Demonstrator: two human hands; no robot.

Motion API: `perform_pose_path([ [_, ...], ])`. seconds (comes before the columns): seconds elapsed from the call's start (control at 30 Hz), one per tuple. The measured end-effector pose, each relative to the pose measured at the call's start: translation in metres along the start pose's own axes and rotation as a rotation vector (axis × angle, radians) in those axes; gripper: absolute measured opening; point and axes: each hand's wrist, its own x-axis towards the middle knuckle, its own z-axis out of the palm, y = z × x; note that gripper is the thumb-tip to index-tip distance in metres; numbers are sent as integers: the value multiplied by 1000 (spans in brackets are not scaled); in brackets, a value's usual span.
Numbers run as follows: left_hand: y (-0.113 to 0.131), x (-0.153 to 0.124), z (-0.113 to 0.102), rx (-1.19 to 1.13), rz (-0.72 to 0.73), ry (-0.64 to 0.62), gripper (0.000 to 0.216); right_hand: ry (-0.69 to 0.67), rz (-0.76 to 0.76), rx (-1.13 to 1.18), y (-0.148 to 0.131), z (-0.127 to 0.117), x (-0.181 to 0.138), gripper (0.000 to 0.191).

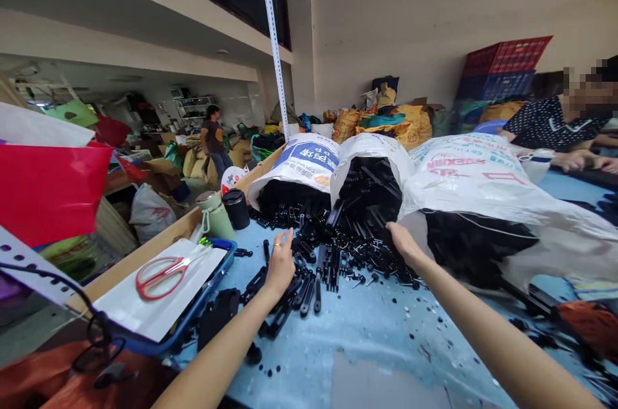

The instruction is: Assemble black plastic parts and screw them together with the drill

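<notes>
- Holds the left hand (280, 267) over the black parts (307, 296) at the centre of the frame, thumb and finger apart, with no grip visible; cannot tell whether touching any.
- Has the right hand (402, 243) at the right edge of the mouth of the middle bag (374, 145), right of centre; fingertips partly hidden, so cannot tell whether pinched on the rim or merely against it.
- Seems only partly unloaded: a spill of black parts across the centre, on the blue table (357, 325), with many more inside the middle bag; dark contents too in the left bag (309, 161) and right bag (468, 174).
- Seems mostly unsorted: a few lying roughly side by side below the heap, the rest jumbled with apparent screws (371, 279).
- Looks long, narrow and slightly glossy, some slotted and round-ended.
- Lies well apart from the scissors (181, 263) at lower left.
</notes>
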Motion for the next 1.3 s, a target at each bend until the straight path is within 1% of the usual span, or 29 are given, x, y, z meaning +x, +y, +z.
perform_pose_path([
  [0.03, 16, -13, -3, -64, 87, -5, 55, -98, -6, 68, 4, 0, -22, 42],
  [0.07, 32, -29, -4, -114, 185, -39, 55, -192, -7, 147, 9, 0, -45, 45],
  [0.1, 50, -48, -3, -136, 275, -98, 55, -267, -9, 223, 13, 0, -67, 46],
  [0.13, 67, -70, -2, -133, 364, -168, 55, -304, -15, 283, 16, 1, -89, 46],
  [0.17, 83, -93, 1, -110, 435, -244, 55, -294, -25, 317, 18, 1, -110, 45],
  [0.23, 109, -138, 6, -39, 500, -378, 53, -223, -70, 352, 21, 0, -148, 44],
  [0.3, 125, -174, 6, 15, 464, -450, 46, -220, -106, 449, 27, -4, -180, 46],
  [0.37, 129, -195, 0, 39, 344, -445, 37, -244, -126, 539, 42, -11, -206, 50],
  [0.4, 127, -201, -5, 39, 268, -424, 33, -241, -132, 528, 53, -17, -218, 52],
  [0.47, 118, -205, -14, -15, 140, -389, 27, -231, -146, 356, 78, -30, -237, 47],
  [0.53, 109, -204, -19, -170, 62, -366, 20, -261, -173, 86, 100, -40, -252, 39],
  [0.57, 107, -203, -20, -282, 23, -347, 18, -282, -201, -40, 106, -43, -257, 39],
  [0.63, 110, -200, -19, -536, -96, -292, 17, -304, -285, -218, 106, -40, -261, 47],
  [0.7, 120, -196, -16, -789, -258, -243, 20, -307, -358, -264, 92, -30, -261, 50],
  [0.73, 126, -192, -15, -902, -337, -232, 23, -303, -364, -230, 82, -22, -260, 48],
  [0.77, 132, -189, -14, -996, -411, -231, 27, -302, -337, -155, 72, -15, -259, 45],
  [0.8, 137, -185, -13, -1065, -477, -238, 31, -310, -279, -43, 61, -8, -258, 44],
  [0.87, 144, -177, -13, -1155, -580, -276, 42, -352, -100, 255, 43, 3, -259, 48],
  [0.93, 148, -172, -15, -1220, -616, -367, 51, -413, 78, 560, 29, 11, -262, 54],
  [0.97, 149, -170, -17, -1247, -602, -420, 54, -437, 141, 682, 24, 14, -264, 57],
  [1.03, 150, -170, -20, -1262, -539, -506, 57, -444, 211, 847, 17, 19, -268, 61],
  [1.17, 153, -174, -25, -1192, -427, -593, 56, -428, 235, 962, 15, 23, -271, 63],
  [1.23, 154, -175, -26, -1138, -402, -604, 55, -444, 200, 971, 16, 21, -272, 62],
  [1.3, 153, -175, -27, -1036, -380, -518, 49, -475, 139, 938, 17, 16, -273, 59],
])
